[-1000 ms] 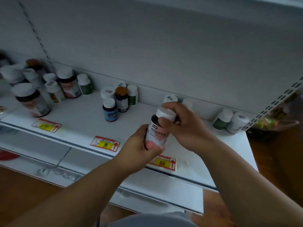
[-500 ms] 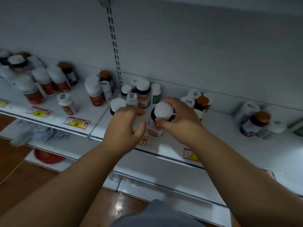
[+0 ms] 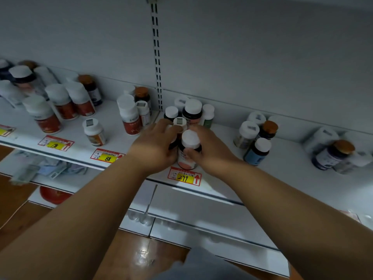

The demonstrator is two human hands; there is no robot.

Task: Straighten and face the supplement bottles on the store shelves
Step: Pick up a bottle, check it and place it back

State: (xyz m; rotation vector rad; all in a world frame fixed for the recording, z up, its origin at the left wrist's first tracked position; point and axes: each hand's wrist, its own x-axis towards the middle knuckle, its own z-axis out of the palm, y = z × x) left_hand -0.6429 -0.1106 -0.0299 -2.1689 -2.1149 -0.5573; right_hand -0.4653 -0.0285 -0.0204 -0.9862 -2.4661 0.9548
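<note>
Both hands on bottles at the shelf's front edge, above the 299 tag.

Right hand (image 3: 210, 150) grasps a dark, white-capped bottle with a pink label (image 3: 188, 150); thumb across its front, fingers behind, base on the white metal shelf (image 3: 282, 164). Left hand (image 3: 156, 146) wraps a second bottle touching its left side, mostly hidden; only its white cap (image 3: 179, 122) shows. Four more white-capped bottles stand just behind. Three red-and-yellow price tags (image 3: 184, 176) fully visible along the edge: 299, 88, one unclear.

White shelf (image 3: 282, 170) under scattered supplement bottles (image 3: 129, 116)
</note>
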